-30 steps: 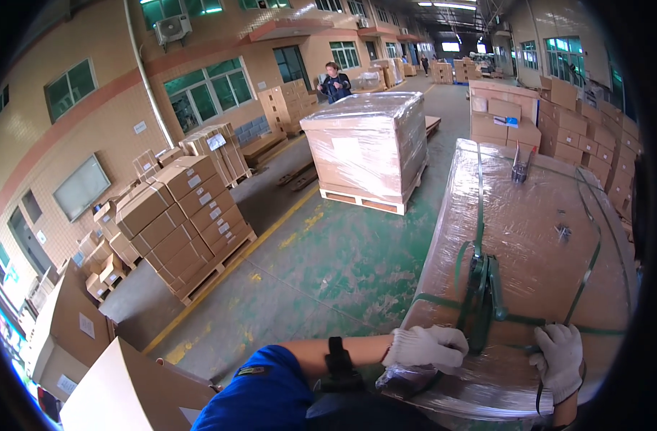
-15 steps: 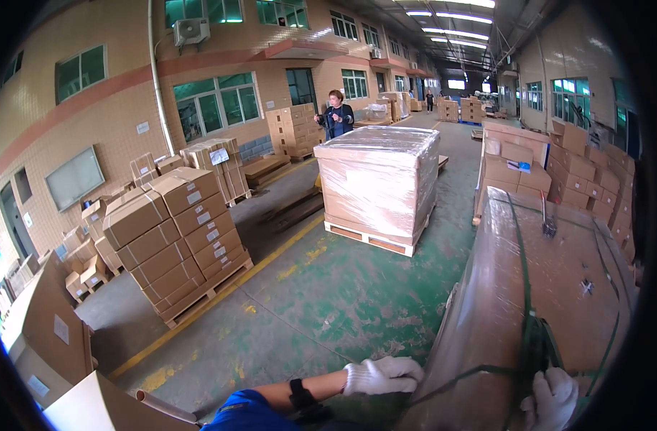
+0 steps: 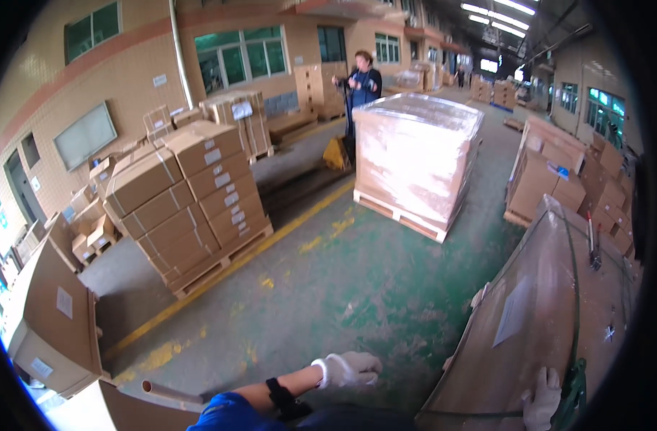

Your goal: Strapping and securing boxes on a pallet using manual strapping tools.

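Note:
My left hand (image 3: pixel 348 368), in a white glove, hangs over the green floor with fingers loosely stretched out and nothing in it. At the lower right, my right hand (image 3: pixel 542 402), also gloved, lies against a large film-wrapped carton (image 3: pixel 515 287), its fingers extended. Right beside it is a dark green bundle (image 3: pixel 574 391), which looks like looped strapping; its exact shape is unclear. A green strap (image 3: pixel 578 302) runs along the carton. On its top lie a slim tool with red on it (image 3: pixel 594 244) and a small metal piece (image 3: pixel 610 332).
A film-wrapped carton on a pallet (image 3: pixel 415 158) stands ahead, with a person (image 3: pixel 364 82) behind it near a yellow pallet jack (image 3: pixel 336 154). Strapped cartons (image 3: pixel 192 194) fill a pallet at left. More boxes (image 3: pixel 537 179) line the right. A brown tube (image 3: pixel 170 394) lies low left.
My view has turned downward and to the right. My left hand has drawn away from the wrapped carton's side. My right hand remains by the green strapping.

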Demonstrator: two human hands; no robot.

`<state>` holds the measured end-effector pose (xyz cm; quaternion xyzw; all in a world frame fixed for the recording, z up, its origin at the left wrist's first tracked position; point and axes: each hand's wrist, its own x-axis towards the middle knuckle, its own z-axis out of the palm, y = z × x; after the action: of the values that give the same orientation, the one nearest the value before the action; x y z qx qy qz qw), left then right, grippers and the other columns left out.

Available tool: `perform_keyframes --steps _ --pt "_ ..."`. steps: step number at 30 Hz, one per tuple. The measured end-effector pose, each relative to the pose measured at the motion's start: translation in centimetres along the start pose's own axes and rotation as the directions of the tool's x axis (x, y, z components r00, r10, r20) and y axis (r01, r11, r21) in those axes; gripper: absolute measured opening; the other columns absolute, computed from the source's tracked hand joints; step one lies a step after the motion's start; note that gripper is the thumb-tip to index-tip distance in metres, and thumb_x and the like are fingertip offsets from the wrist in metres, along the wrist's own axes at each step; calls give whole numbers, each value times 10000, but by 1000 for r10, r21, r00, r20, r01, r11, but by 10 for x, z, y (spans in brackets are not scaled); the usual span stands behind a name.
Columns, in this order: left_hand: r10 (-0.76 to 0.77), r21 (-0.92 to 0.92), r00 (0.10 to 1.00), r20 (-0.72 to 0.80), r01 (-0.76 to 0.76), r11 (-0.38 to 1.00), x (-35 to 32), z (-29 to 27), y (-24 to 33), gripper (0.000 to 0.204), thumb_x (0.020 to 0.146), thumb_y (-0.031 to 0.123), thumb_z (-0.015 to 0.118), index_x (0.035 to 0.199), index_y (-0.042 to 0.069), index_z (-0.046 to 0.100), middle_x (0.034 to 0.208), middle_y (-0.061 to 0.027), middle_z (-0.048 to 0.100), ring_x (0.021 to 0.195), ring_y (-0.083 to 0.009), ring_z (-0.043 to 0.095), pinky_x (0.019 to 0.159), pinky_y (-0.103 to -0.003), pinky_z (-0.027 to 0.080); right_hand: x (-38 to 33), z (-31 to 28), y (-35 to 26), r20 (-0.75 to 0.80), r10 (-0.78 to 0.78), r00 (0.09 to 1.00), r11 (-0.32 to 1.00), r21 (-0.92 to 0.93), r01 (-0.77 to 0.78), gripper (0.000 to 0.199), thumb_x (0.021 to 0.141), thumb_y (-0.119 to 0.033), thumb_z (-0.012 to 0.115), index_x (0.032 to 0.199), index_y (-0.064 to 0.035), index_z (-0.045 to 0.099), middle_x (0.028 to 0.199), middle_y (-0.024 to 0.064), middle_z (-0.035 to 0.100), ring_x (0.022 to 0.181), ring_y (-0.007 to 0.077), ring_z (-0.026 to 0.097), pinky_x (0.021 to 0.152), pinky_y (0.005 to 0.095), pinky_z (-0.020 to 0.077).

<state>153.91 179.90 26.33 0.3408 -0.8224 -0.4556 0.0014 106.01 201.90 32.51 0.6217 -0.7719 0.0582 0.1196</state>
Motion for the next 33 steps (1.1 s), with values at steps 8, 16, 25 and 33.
perform_keyframes --steps 8,16,25,33 --pt "131 -22 977 169 -129 991 89 -43 -3 413 1000 351 580 1258 36 650 1200 -197 679 1092 -365 668 966 -427 518 19 -8 -6 -43 117 992 993 16 -116 575 831 -69 667 1391 3 561 1311 254 553 1121 459 598 931 496 515" --pt "333 -104 922 198 -318 942 272 -99 75 204 930 150 690 1110 56 700 1084 -159 713 1020 -333 685 897 -418 545 90 -37 -18 -5 268 964 960 89 -266 405 835 -137 715 1216 -6 673 991 177 671 856 373 668 739 456 544" --pt "870 -259 377 317 -848 462 485 -89 209 194 847 22 699 1041 33 683 1065 -160 723 1007 -337 705 856 -392 569 143 -62 57 55 616 786 701 -493 -515 540 839 -104 688 1359 -47 553 944 116 728 866 329 696 787 430 556" --pt "926 -382 7 379 -910 163 596 -59 292 180 863 131 738 1028 68 705 1084 -137 718 944 -341 703 822 -408 572 170 -26 91 381 924 34 273 -595 -756 572 861 -70 643 1415 -105 503 982 146 741 936 358 732 795 445 591"
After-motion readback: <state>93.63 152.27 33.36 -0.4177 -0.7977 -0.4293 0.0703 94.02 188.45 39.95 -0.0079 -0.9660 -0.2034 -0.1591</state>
